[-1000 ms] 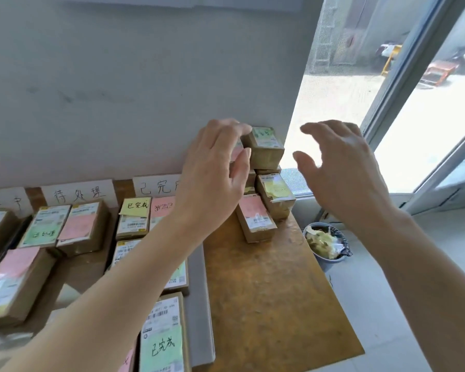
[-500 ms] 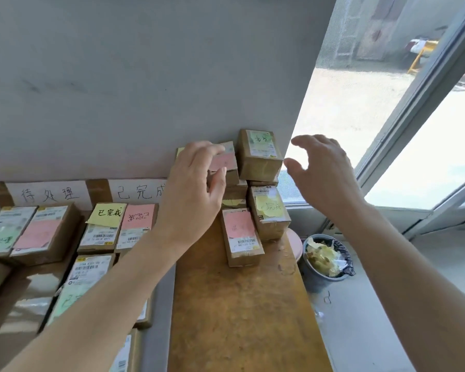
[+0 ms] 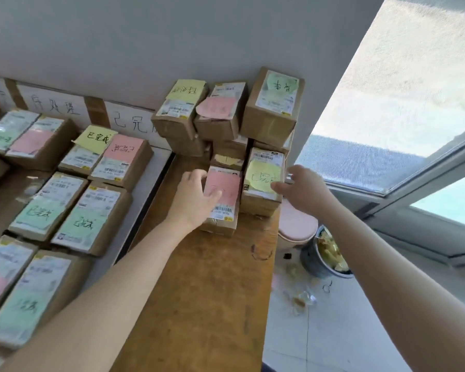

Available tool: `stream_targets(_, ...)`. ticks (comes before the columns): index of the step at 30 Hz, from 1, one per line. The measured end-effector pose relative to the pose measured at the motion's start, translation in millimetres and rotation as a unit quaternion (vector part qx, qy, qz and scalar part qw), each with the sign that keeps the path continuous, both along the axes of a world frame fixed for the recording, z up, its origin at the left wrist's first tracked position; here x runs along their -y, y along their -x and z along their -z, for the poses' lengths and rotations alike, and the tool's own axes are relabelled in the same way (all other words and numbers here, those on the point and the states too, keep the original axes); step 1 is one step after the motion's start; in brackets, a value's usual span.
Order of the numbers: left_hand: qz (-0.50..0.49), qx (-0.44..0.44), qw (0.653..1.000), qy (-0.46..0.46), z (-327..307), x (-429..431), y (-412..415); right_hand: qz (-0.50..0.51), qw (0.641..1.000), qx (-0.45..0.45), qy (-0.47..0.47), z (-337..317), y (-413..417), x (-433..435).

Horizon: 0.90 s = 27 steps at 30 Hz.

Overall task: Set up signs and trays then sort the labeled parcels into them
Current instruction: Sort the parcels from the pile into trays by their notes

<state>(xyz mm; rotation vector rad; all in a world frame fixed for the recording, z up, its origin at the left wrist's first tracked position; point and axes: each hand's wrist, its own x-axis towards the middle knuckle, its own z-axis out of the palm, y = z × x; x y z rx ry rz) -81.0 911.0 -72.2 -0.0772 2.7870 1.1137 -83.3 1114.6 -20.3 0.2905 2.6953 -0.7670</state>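
1. Your parcels are all brown cardboard, each with a white label printed with black barcodes.
2. The pink-note parcel (image 3: 223,187) has a plain pink square over its label.
3. The yellow-note parcel (image 3: 263,175) has black handwriting on yellow.
4. The green-note parcel (image 3: 279,85) shows pale green.
5. Your worktop (image 3: 207,291) is mottled ochre.
6. The signs (image 3: 54,106) are white with black handwriting.
7. The stool (image 3: 295,226) is pink and the bin (image 3: 310,260) is dark grey.

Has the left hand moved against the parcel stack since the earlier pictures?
Yes. The left hand came down from beside the top green-note parcel to the low pink-note parcel, which it grips.
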Motion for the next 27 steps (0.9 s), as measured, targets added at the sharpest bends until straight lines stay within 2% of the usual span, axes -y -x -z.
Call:
stream_targets(5, -0.033, 0.141, 0.989, -0.01, 28, -5, 4, 0.066, 0.985, 0.067, 0.143, 40, 15, -10)
stream_targets(9, -0.082, 0.24, 0.961, -0.114, 47, -1, 12, 0.117, 0.948, 0.139, 0.26, 64, 22, -14)
stream_targets(13, -0.058, 0.251, 0.945, -0.202, 50, 0, 15, 0.152, 0.911, 0.189, 0.333, 84, 28, -14)
stream_targets(20, -0.082, 0.265, 0.928, -0.249, 54, 4, 7, 0.165, 0.91, 0.192, 0.329, 85, 19, -10)
stream_targets(27, -0.068, 0.264, 0.919, -0.286, 49, 14, -8, 0.196, 0.871, 0.18, 0.414, 88, -5, -9)
